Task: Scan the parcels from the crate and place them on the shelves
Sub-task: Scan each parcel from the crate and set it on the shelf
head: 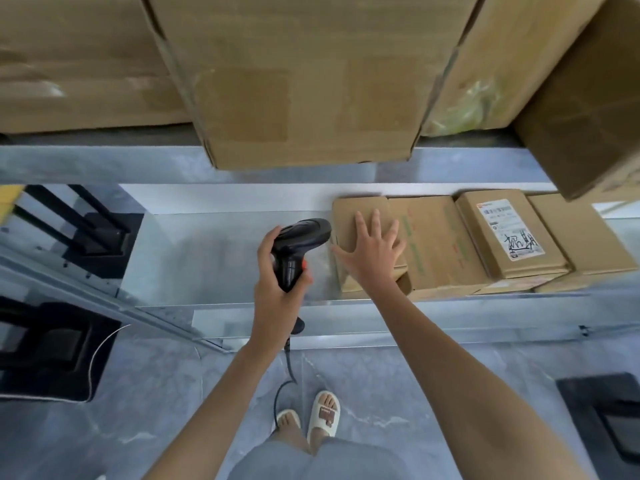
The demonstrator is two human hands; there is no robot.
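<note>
A person's right hand [372, 249], fingers spread, presses flat on one cardboard parcel [412, 244] on a metal shelf [225, 258]; the left hand [277, 271] grips one black barcode scanner [298, 249] just beside it. Beyond the right hand sit two more parcels, one labelled [509, 233], with four large cartons [304, 81] shelved above a grey marbled floor [156, 393].

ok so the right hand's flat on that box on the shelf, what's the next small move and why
Probably lift the right hand off the box and draw it back. Its fingers lie spread flat on top, gripping nothing, and the box sits on the shelf against its neighbour, so it looks placed. The left hand holds the scanner, ready for another parcel.
</note>
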